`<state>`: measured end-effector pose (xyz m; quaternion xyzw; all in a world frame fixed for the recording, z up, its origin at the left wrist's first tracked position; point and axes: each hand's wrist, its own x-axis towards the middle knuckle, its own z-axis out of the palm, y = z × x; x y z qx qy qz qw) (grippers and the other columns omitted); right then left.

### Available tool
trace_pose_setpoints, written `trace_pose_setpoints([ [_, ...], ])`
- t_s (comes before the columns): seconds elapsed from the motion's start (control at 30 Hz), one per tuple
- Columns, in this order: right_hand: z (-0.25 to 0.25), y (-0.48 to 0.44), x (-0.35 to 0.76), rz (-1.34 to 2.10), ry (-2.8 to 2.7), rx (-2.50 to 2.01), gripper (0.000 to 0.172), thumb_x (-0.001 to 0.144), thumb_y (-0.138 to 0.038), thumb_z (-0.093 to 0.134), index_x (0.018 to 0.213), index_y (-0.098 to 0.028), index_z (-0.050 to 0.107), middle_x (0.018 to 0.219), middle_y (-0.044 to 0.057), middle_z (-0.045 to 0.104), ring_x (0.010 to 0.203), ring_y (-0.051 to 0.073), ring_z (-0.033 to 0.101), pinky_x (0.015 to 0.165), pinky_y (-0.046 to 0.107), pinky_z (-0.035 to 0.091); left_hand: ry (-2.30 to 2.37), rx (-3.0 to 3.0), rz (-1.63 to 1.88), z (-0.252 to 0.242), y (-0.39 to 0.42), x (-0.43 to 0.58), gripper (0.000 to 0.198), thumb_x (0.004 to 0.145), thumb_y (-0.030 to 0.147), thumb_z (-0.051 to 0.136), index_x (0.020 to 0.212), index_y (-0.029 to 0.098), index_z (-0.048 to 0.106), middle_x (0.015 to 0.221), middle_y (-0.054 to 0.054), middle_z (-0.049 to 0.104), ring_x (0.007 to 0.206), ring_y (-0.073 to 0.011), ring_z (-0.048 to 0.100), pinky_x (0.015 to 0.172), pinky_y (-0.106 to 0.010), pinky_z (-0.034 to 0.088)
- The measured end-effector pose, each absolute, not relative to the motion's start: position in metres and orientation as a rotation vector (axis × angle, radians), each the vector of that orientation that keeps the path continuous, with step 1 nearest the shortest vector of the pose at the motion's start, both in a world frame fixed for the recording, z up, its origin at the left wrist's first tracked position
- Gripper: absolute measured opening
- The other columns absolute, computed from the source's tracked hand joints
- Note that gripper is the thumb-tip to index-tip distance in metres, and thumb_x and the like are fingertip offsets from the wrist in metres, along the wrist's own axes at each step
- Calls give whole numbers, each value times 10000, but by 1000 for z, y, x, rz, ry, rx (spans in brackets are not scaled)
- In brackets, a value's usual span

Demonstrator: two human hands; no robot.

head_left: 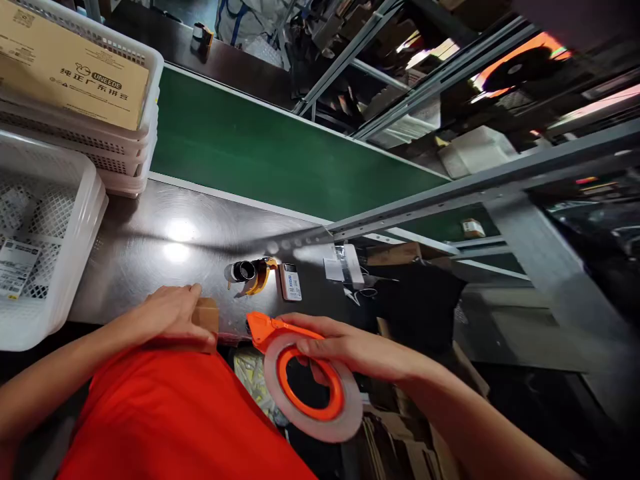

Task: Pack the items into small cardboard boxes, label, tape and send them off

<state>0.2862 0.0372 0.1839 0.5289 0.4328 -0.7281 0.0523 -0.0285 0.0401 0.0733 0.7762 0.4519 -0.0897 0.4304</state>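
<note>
My right hand (340,343) is closed round an orange tape dispenser (260,328) carrying a wide roll of pale tape (350,420). It hangs in front of the bench edge. At the left, my left hand (173,317) grips a small brown cardboard box (207,317) at the edge of the steel bench, close against the red shirt. Part of the box is hidden by the hand. Beyond the hands, another tape dispenser (257,277), yellow-orange and black, lies on the bench. Beside it is a small brown-edged device or pack with a white label (291,283).
White plastic baskets (100,180) are stacked at the left, one holding a printed carton (75,70). A green conveyor belt (260,153) runs behind the steel bench (150,260). A metal frame bar (425,200) crosses at the right. Scissors (367,292) and papers lie near it; flattened cardboard (395,440) stands below.
</note>
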Motion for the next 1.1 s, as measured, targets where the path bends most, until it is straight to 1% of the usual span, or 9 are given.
trace_pose_setpoints([
  [0.17,170,28,299,-2314,1215,1645,565,868,-489,809,1324,-171,710,1228,92,739,1063,239,705,905,325,555,1153,1907,-213,68,41,-25,705,766,809,657,1161,229,591,1120,-148,759,1004,-401,731,833,-456,539],
  [0.33,140,18,310,-2511,1034,1593,636,823,-448,850,1370,-161,693,1217,88,759,1009,207,723,867,290,565,1119,1960,-187,72,39,-30,659,828,744,645,1246,235,638,1283,-146,724,1136,-392,703,897,-439,534],
  [0.43,124,18,311,-2608,999,1563,620,804,-431,861,1337,-153,710,1202,93,766,981,201,728,862,288,575,1113,1961,-205,75,41,-34,644,855,721,629,1281,240,664,1260,-132,729,1145,-377,701,909,-424,528],
  [0.6,112,33,317,-2618,1028,1532,584,826,-421,854,1326,-160,701,1105,70,767,835,161,708,774,268,570,1150,1919,-229,88,40,-31,567,837,673,649,1176,219,669,1216,-125,734,1081,-360,712,860,-411,534],
  [0.77,115,44,326,-2506,1262,1335,567,856,-456,834,1314,-152,696,1199,81,730,1040,205,699,905,292,557,1206,1882,-327,107,38,-16,580,790,664,676,1152,214,621,1144,-135,745,1008,-380,726,800,-425,546],
  [0.87,114,44,331,-2449,1368,1264,631,866,-486,819,1384,-165,656,1295,87,699,1168,241,669,1011,332,529,1199,1929,-372,110,41,-9,671,802,632,666,1298,183,618,1215,-184,748,1091,-433,719,868,-479,555],
  [0.97,106,41,335,-2450,1380,1290,651,883,-511,787,1414,-165,635,1314,94,685,1176,254,660,1015,352,526,1175,1975,-388,106,43,-5,836,864,591,612,1592,217,441,1393,-193,699,1237,-454,677,973,-534,539],
  [1.03,98,39,337,-2470,1376,1303,641,869,-506,796,1389,-158,651,1273,90,693,1131,244,667,976,339,535,1155,1978,-400,104,44,-4,843,894,577,584,1645,245,390,1475,-180,659,1303,-447,647,1028,-552,523],
  [1.1,91,36,339,-2518,1360,1289,614,859,-481,808,1363,-161,666,1238,78,702,1101,231,670,955,323,536,1146,1965,-390,104,44,-2,786,901,555,581,1600,215,465,1504,-181,636,1325,-429,635,1068,-542,512],
])
